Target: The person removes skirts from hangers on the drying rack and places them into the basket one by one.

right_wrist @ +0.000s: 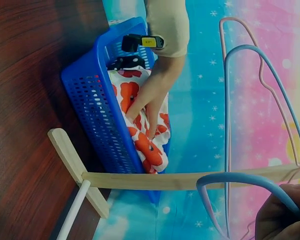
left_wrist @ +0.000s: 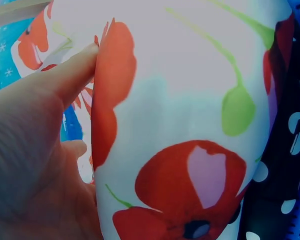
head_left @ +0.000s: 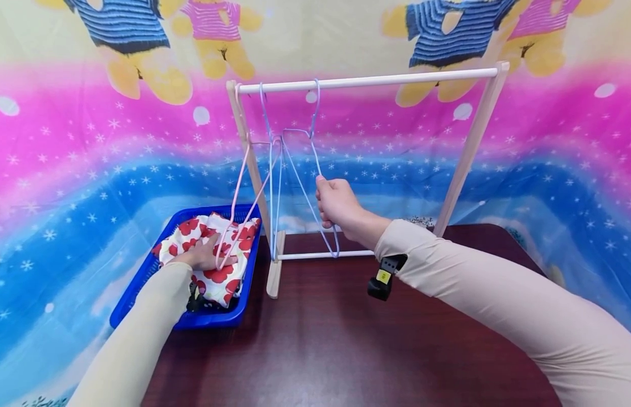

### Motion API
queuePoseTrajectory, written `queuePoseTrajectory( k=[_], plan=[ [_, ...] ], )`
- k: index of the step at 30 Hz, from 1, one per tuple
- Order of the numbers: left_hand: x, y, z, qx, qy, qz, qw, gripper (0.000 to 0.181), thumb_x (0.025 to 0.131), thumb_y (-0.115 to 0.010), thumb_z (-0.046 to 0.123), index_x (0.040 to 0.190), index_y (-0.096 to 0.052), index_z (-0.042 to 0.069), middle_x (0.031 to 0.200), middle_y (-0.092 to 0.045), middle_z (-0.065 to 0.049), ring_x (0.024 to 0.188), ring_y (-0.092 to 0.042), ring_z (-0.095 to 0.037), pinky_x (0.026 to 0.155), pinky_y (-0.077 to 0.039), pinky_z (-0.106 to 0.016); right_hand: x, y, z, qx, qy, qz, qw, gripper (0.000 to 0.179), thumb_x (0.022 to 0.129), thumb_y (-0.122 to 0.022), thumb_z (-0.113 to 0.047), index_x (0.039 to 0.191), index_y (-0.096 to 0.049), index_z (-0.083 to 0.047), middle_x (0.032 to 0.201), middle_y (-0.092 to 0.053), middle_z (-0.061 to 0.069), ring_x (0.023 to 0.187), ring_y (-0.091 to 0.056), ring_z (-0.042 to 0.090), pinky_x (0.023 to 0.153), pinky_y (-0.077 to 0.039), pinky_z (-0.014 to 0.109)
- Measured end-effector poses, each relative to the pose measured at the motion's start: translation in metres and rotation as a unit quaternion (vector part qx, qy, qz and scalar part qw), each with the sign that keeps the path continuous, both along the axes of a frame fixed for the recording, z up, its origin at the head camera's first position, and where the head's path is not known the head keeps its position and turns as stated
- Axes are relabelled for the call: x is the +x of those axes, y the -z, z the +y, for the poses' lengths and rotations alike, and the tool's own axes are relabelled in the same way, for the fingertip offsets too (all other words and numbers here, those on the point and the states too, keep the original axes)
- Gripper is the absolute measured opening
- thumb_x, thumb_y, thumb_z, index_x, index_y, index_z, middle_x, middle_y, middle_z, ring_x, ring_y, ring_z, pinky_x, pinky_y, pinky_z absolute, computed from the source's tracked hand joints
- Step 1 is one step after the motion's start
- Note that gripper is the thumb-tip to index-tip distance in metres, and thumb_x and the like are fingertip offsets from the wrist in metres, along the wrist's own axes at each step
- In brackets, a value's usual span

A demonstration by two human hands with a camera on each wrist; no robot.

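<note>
My right hand (head_left: 340, 206) grips the side of a light blue wire hanger (right_wrist: 240, 176), whose hook is over the white rod. Another light blue hanger (head_left: 264, 107) and a pink hanger (head_left: 239, 183) hang to its left. My left hand (head_left: 205, 255) reaches into the blue basket (head_left: 213, 321), thumb and fingers spread on a white cloth garment (left_wrist: 185, 110) with red flowers. In the left wrist view a fingertip touches the garment's folded edge, and part of the hand is hidden behind the fabric. Black cloth with white dots (left_wrist: 275, 170) lies beside the garment.
A wooden rack (head_left: 470, 147) with an upper rod (head_left: 407, 78) and a lower white bar (head_left: 305, 256) stands on the dark red table (head_left: 315, 339). The basket sits at its left foot (head_left: 274, 282). A patterned curtain (head_left: 117, 186) closes off the back and sides.
</note>
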State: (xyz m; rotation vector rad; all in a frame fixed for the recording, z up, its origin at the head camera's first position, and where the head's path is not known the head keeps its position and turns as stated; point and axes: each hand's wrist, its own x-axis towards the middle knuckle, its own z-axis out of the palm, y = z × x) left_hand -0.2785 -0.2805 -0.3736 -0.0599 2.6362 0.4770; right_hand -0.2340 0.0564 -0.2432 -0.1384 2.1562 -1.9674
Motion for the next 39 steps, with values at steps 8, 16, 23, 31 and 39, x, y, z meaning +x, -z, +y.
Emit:
queuePoseTrajectory(
  k=[8,16,23,31,39],
  plan=[
    [0.001,0.004,0.005,0.002,0.011,-0.013,0.9998,0.104,0.096,-0.055,0.056,0.158,0.003,-0.004,0.159,0.002,-0.043,0.148,0.003,-0.062,0.118,-0.011,-0.076,0.001,0.001,-0.009,-0.013,-0.002,0.004,0.9999,0.046,0.112,-0.029,-0.038,0.076,-0.039,-0.009,0.055,-0.027,-0.003,0.048,-0.027,0.013,0.049,-0.030,0.026],
    [0.004,0.001,0.012,-0.026,-0.001,-0.037,0.9990,0.100,0.096,-0.053,0.059,0.158,-0.004,-0.003,0.159,0.002,-0.044,0.148,-0.005,-0.061,0.120,-0.013,-0.073,0.003,-0.002,-0.018,-0.022,0.001,-0.001,0.9997,0.046,0.112,-0.030,-0.036,0.076,-0.039,-0.008,0.055,-0.030,-0.003,0.047,-0.029,0.012,0.048,-0.031,0.025],
    [0.006,0.000,0.013,-0.021,0.000,-0.041,0.9989,0.101,0.096,-0.054,0.057,0.158,0.000,-0.002,0.157,0.005,-0.045,0.148,-0.002,-0.060,0.120,-0.010,-0.073,0.005,-0.004,-0.024,-0.013,-0.005,0.000,0.9999,0.045,0.112,-0.031,-0.037,0.077,-0.040,-0.009,0.057,-0.029,-0.002,0.049,-0.028,0.014,0.049,-0.032,0.027],
    [0.005,0.003,0.013,-0.026,0.022,-0.030,0.9990,0.101,0.097,-0.054,0.056,0.157,-0.001,-0.005,0.158,-0.001,-0.044,0.148,0.003,-0.061,0.119,-0.008,-0.075,0.005,-0.004,-0.032,-0.015,-0.009,0.006,0.9998,0.047,0.112,-0.030,-0.036,0.074,-0.038,-0.010,0.056,-0.028,-0.002,0.048,-0.027,0.014,0.050,-0.033,0.027],
    [0.004,0.003,0.013,-0.020,0.003,-0.044,0.9988,0.102,0.096,-0.055,0.057,0.158,-0.002,-0.004,0.158,0.003,-0.044,0.148,0.001,-0.059,0.121,-0.008,-0.072,0.005,-0.004,-0.041,-0.020,-0.018,0.009,0.9996,0.047,0.112,-0.029,-0.035,0.074,-0.039,-0.010,0.055,-0.028,-0.003,0.048,-0.029,0.013,0.049,-0.033,0.026]
  ],
)
